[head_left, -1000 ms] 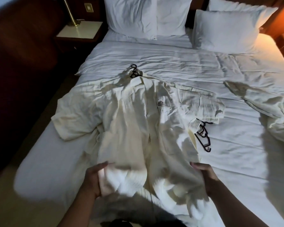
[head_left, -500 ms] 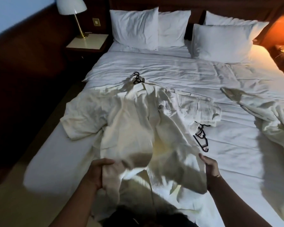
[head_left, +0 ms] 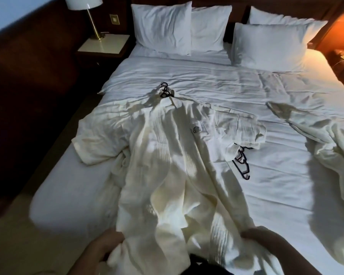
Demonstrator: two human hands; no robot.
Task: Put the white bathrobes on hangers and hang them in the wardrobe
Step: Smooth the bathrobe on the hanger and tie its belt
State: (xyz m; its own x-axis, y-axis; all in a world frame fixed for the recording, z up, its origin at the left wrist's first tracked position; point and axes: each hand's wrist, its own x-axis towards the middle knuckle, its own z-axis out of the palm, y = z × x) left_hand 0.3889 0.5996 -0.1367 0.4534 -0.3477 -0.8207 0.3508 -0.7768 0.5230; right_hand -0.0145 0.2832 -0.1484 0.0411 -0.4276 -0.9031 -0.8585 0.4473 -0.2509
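Observation:
A white bathrobe (head_left: 167,155) lies spread lengthwise on the bed (head_left: 266,175), its collar on a black hanger whose hook (head_left: 164,91) sticks out at the far end. My left hand (head_left: 105,245) grips the robe's lower hem on the left. My right hand (head_left: 260,238) grips the hem on the right. A second black hanger (head_left: 241,163) lies on the sheet beside the robe's right sleeve. Another white bathrobe (head_left: 330,151) lies crumpled at the bed's right side.
Several white pillows (head_left: 207,30) stand against the headboard. A nightstand (head_left: 104,43) with a lamp (head_left: 83,2) sits left of the bed, next to a dark wood wall. Beige floor runs along the bed's left side. An orange-lit corner is at the far right.
Both hands have drawn the robe's lower hem toward me and down, stretching the robe out straighter along the bed. The view has tilted up to show more of the headboard.

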